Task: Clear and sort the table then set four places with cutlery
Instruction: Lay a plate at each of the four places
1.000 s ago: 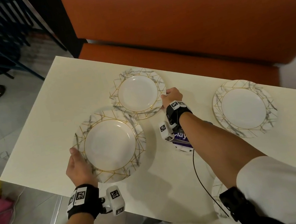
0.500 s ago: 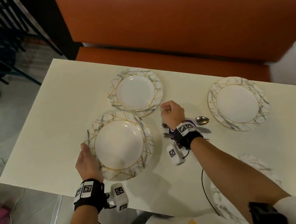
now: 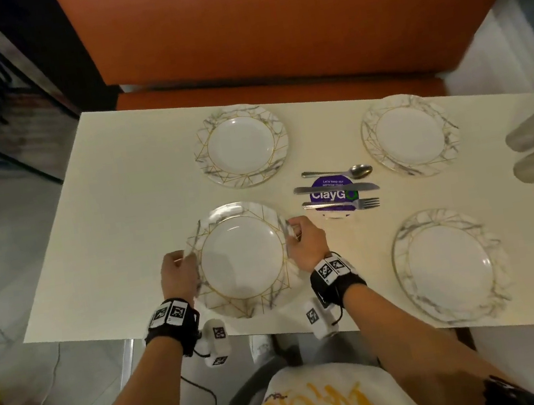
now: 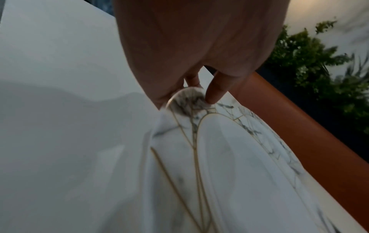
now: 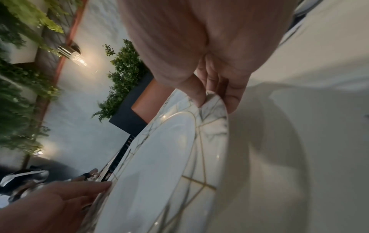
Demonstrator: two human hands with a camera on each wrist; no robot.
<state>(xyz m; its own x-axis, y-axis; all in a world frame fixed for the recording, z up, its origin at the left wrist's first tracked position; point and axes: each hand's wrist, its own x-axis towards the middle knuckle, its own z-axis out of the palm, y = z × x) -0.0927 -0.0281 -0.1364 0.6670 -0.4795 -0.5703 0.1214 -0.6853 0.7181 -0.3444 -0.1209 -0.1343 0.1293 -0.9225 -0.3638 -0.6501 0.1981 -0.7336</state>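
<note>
marbled plate [image 3: 243,261] between both hands, seemingly lifted

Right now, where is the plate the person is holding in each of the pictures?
Head view: the held plate sits low and left of centre, between the left hand and the right hand.
Left wrist view: it fills the lower middle, below the fingers on its rim.
Right wrist view: it runs from centre to bottom, pinched at its top edge.
Shared landmark: the orange bench behind the table.
</note>
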